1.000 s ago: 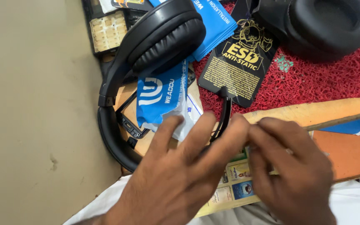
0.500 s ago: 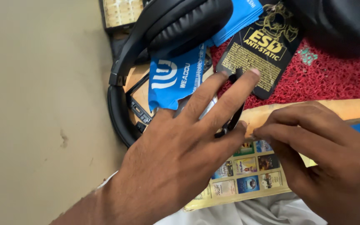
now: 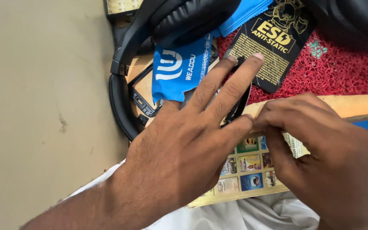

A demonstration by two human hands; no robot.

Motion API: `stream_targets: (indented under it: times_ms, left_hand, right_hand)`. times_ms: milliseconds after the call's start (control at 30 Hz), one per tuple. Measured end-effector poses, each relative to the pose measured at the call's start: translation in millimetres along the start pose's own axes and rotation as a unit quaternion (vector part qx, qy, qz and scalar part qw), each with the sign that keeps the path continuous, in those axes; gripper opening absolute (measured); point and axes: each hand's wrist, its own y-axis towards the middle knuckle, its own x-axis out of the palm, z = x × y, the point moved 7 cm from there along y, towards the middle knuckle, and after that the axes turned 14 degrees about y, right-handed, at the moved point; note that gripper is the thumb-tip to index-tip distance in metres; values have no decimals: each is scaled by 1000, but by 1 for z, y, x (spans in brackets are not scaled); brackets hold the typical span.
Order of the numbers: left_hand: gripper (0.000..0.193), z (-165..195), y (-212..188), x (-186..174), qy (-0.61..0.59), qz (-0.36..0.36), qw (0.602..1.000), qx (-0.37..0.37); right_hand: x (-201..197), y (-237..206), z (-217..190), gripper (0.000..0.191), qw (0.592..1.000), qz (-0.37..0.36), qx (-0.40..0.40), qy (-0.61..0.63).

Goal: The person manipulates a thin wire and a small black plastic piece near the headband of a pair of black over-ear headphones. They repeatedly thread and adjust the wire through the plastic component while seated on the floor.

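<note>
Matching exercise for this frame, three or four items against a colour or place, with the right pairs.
Things:
1. headphones
2. cloth
3. mat
4. left hand

Descriptions:
A. red mesh, at upper right
B. black, at the top
C. fingers spread, over a thin dark part
D. blue with white print

Pairs: 1-B, 2-D, 3-A, 4-C

We see a torn blue packet (image 3: pixel 179 70) with white markings near the tabletop's left edge, partly under the black headphones. To its right, on the red mesh mat, lies a black pouch (image 3: pixel 273 47) printed in gold. At the near edge sits a pale yellow card (image 3: pixel 245 170) bearing rows of small coloured pictures, half hidden under our hands.
</note>
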Motion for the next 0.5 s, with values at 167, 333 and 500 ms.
stream_targets:
  times_ms: [167, 333, 500]
  left_hand:
    - [29, 0, 0, 0, -14, 6, 1000, 5]
    - [34, 0, -1, -1, -14, 8, 1000, 0]
    - [30, -1, 0, -2, -16, 4, 1000, -5]
  right_hand:
    - [2, -1, 6, 24, 1000, -20, -5, 15]
    - [6, -6, 11, 29, 997, -47, -38, 41]
    - [10, -10, 16, 32, 993, -104, -35, 33]
